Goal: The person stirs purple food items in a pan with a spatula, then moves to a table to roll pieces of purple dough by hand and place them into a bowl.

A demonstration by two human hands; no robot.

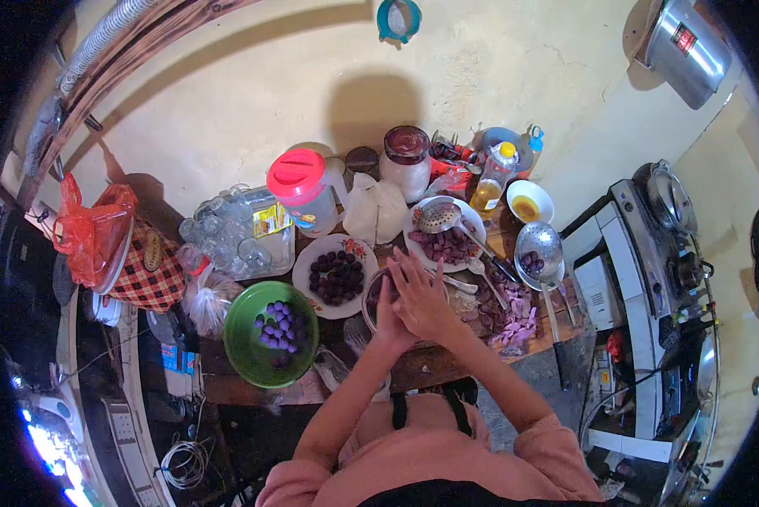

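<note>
My left hand (388,314) and my right hand (422,296) are pressed palm to palm above a bowl (369,318) on the table. The right hand's fingers are stretched out across the left. Whatever lies between the palms is hidden. The bowl's contents are mostly covered by my hands. Just left of them, a flowered white plate (310,297) carries dark purple balls (339,277). Further left, a green basin (242,359) holds lighter purple balls (280,328). Behind my hands, a white plate (472,218) bears purple chunks (439,247) and a slotted spoon (439,217).
Purple peelings (515,321) lie right of my hands, near a skimmer (540,245) resting on a bowl. At the back stand a pink-lidded pitcher (299,190), a lidded jar (405,165) and an oil bottle (491,184). A glass-filled tray (288,253) is back left; a stove (641,220) stands right.
</note>
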